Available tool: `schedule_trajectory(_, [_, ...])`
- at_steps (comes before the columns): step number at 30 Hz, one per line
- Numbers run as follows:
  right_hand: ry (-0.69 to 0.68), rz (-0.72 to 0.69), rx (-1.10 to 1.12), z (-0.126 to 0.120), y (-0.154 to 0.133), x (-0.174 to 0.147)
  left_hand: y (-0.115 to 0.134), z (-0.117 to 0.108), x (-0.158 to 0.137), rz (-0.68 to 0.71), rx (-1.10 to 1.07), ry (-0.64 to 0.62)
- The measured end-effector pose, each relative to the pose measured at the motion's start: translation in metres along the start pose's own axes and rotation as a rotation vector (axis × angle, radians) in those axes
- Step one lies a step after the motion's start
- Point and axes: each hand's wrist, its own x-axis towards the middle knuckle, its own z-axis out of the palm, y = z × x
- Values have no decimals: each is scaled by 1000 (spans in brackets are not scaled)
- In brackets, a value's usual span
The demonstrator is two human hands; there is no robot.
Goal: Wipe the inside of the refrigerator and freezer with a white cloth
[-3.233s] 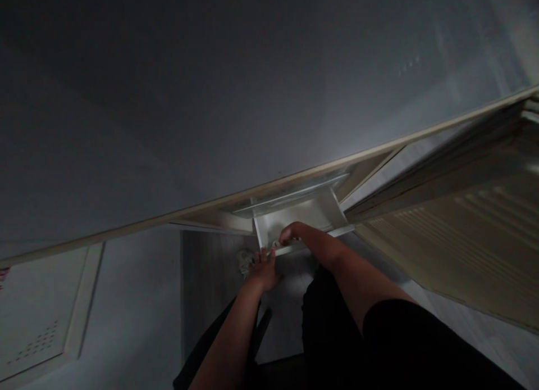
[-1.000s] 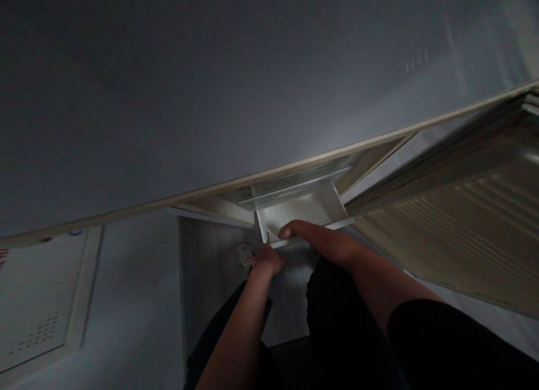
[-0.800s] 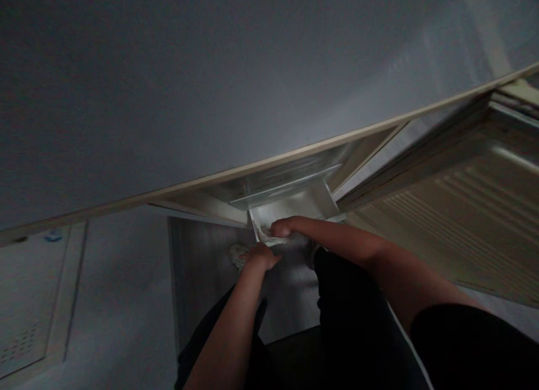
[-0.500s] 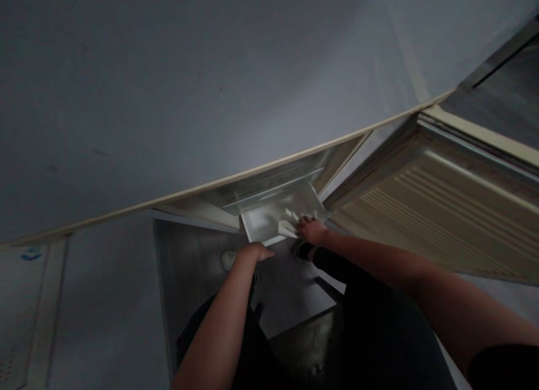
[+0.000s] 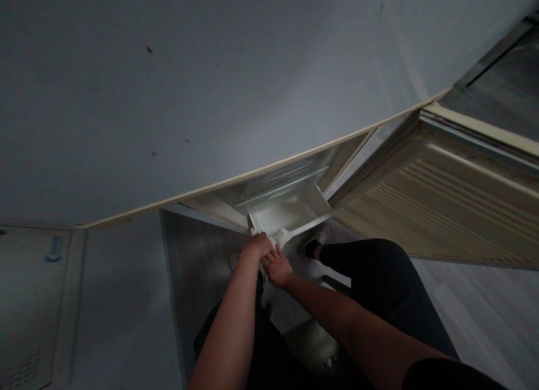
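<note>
A pale, shallow drawer [image 5: 301, 204] is pulled partway out of the open fridge-like cabinet, low near the floor. At its front left corner my left hand [image 5: 259, 245] is closed over the rim, its fingertips partly hidden. Close beside it, my right hand [image 5: 278, 268] presses a crumpled white cloth [image 5: 282, 236] against the drawer's front edge. The cloth spreads over the rim between and ahead of both hands. Whether it is cloth or paper I cannot tell for certain.
The cabinet's ribbed door [image 5: 455, 204] hangs wide open at the right. Above the drawer stretches a large pale surface [image 5: 236, 92] with a few dark specks. My foot [image 5: 320, 234] stands by the drawer's front, and a furry pale shape [image 5: 311, 345] lies below between my legs.
My right hand has moved left with the white cloth, from the drawer's right front to its left front corner, next to my left hand. The view has shifted slightly.
</note>
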Motion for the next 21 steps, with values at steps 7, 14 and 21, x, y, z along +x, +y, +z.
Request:
schedule_trajectory(7, [213,154,4,0,40,-17,8,-4,-7,21,14,21])
schedule_trajectory(14, [689,867,420,-47,127,-18,34,19,-4,134,43,-21])
schedule_trajectory(21, [1245,1307,965,-86,171,43,27,36,6,120,37,-115])
